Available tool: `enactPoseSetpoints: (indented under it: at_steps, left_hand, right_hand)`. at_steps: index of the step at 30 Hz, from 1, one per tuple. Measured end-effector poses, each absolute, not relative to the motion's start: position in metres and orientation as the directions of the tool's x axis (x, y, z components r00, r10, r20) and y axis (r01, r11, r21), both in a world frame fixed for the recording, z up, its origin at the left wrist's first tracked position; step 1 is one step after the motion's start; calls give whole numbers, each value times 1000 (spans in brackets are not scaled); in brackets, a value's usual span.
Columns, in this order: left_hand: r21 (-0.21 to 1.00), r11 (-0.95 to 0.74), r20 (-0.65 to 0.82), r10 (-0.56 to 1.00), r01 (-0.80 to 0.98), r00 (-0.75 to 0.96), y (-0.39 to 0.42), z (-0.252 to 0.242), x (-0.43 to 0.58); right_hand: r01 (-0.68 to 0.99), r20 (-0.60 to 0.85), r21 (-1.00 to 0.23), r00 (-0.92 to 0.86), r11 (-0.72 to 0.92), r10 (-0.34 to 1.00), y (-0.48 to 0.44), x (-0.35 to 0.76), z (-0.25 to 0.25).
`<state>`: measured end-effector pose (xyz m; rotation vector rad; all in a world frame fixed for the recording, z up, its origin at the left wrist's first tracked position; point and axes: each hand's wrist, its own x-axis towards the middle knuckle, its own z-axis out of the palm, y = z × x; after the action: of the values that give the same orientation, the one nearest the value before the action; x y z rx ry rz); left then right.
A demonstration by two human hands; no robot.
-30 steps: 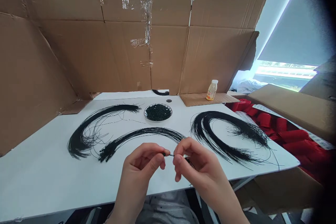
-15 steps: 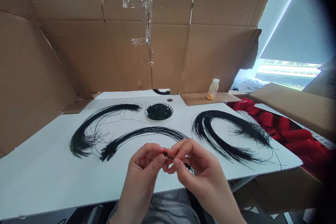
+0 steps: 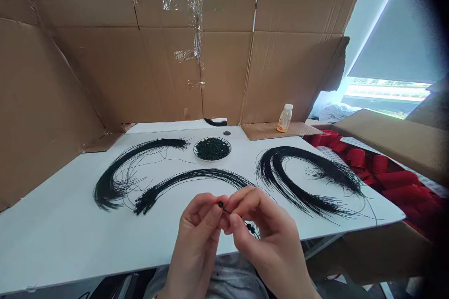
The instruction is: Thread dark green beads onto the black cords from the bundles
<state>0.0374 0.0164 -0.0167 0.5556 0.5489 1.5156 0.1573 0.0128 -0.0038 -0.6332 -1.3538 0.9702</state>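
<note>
Cardboard panels (image 3: 157,70) wall off the far and left sides of a white worktop (image 3: 70,243). Left hand (image 3: 198,229) has its grip pinched on 1 small black bead (image 3: 220,204), up above the near edge, and the right hand (image 3: 268,226) is pinching thin cord (image 3: 227,211) just beside it. Can't tell if the bead's fully threaded. Progress-wise, the middle bundle (image 3: 206,173) has a knobby left end (image 3: 146,200), so I'd call that batch done. The left bundle (image 3: 107,186) and right bundle (image 3: 275,166) look plain, so probably 2 batches left. Plate (image 3: 212,159) of dark beads (image 3: 212,148) is pretty full too.
</note>
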Motion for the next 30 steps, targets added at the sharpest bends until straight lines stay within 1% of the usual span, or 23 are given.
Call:
enactPoseSetpoints:
  at_steps: [5,13,19,28,30]
  left_hand:
    - [624,5,-24,1000,-782,-13,16,-16,38]
    - [620,3,2,1000,-785,5,17,-18,40]
    - [661,-37,37,999,-749,-16,15,-16,38]
    - [762,-136,117,990,-633,-73,18,-10,35]
    - [782,-143,122,990,-607,-76,18,-11,33]
  right_hand:
    - [-176,551,-825,-40,537,834,12,155,-7]
    - [-224,467,-867,-54,445,883,14,156,-8]
    - [-218,463,-870,-48,443,885,13,156,-8]
    - [-170,505,-854,-49,491,862,13,158,-5]
    - [-160,492,-864,-67,477,868,13,160,-5]
